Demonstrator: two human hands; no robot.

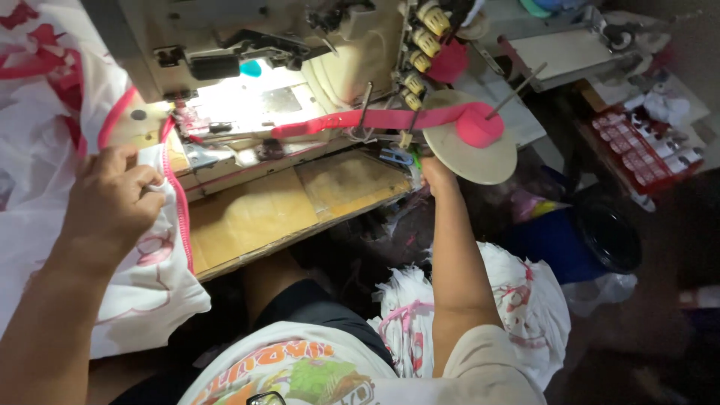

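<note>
One hem is partly bound: left hand [112,199] pinches cloth [45,150] with pink trim [180,217] at nine o'clock; right hand [435,174], grip hidden, reaches toward tape [375,118] at two.

Your left hand [112,196] and your right hand [437,174] are both bare, with no gloves, rings or watch visible. Your forearms are uncovered too. On the right arm a short, pale cream sleeve [487,371] is visible. You wear a light T-shirt [300,371] with a colourful print in orange, red and green on the front. Below it you have dark shorts [300,304].
</note>
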